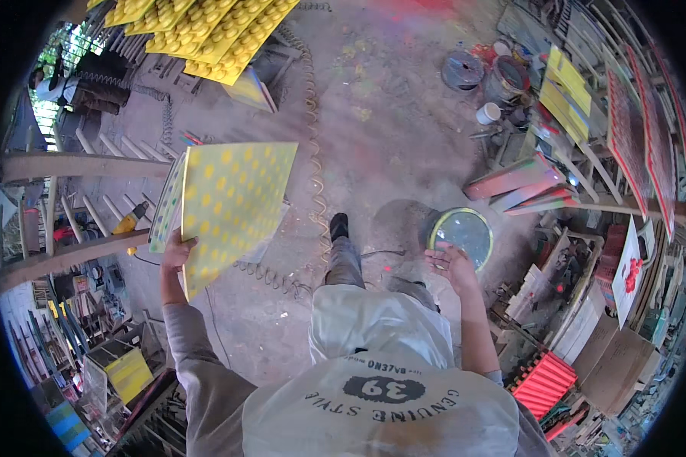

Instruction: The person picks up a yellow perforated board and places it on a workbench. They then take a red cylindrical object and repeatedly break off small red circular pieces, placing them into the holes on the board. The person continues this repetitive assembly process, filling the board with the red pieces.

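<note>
- Dusty grey-brown workshop floor [381, 164] spreads between crowded racks and stacks, with pink and yellow paint marks toward its far end.
- At far left, a weathered wooden rack [84, 165] holds out rows of pale pegs; a yellow-and-black handheld tool [129, 221] sits among them. A flat yellow panel [129, 375] stands lower down.
- Next comes the left hand [178, 253], closed on the near-left edge of a pale grey-green rectangular board with yellow dots [236, 202], thumb on the front face. A second sheet with green dots [168, 204] shows just behind it; whether the grip takes in both, I cannot tell.
- That board is upright but tilted, reaching rightward and away from the left hand. Its longer side appears to run away from the body. The left hand is much the nearer; the right is well apart from it.
- Beyond the board, bright yellow sheets covered in round bumps [206, 38] overlap; a coiled hose [312, 114] trails along the floor to their right.
- Right of the legs, the right hand [453, 263] is partly open, fingers loosely bent, with nothing visible in it. It overlaps the rim of a round bucket with a yellow-green edge [486, 221]; contact cannot be told.
- Farther right are a white cup [488, 114], red-edged panels [629, 141], a red ribbed piece [543, 383] and brown cardboard [613, 365].
</note>
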